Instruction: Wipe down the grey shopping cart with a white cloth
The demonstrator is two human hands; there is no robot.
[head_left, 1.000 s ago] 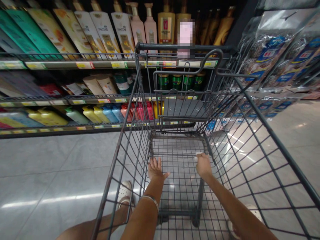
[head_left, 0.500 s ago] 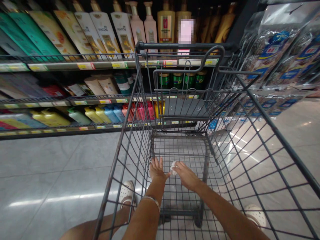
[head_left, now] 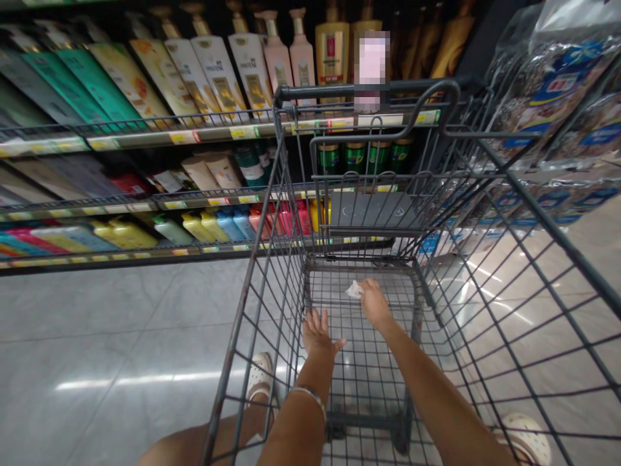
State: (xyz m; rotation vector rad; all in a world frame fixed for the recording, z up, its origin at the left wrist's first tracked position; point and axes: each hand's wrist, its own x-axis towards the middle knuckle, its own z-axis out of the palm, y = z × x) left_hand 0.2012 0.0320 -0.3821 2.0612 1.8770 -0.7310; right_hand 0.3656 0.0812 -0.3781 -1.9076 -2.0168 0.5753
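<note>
Both arms reach down into a dark wire shopping cart [head_left: 242, 291]. My left hand [head_left: 320, 331] has its fingers spread over the wire bottom of the basket and holds nothing. Ahead and to the right of it, my right hand [head_left: 374, 303] pinches a small crumpled white tissue [head_left: 354, 290], which sticks out to the left of the fingers. A grey plastic panel [head_left: 373, 210] is fixed in the fold-out frame at the cart's far end.
Shelves [head_left: 145, 136] of pump bottles and jars stand beyond the cart. Packaged goods in clear plastic [head_left: 563, 90] hang at the right. A white clog [head_left: 261, 374] is left of the cart, another [head_left: 526, 437] at its right.
My right hand has moved forward with the tissue, away from my left hand. My left hand stays spread low over the wire. The whole view has shifted slightly.
</note>
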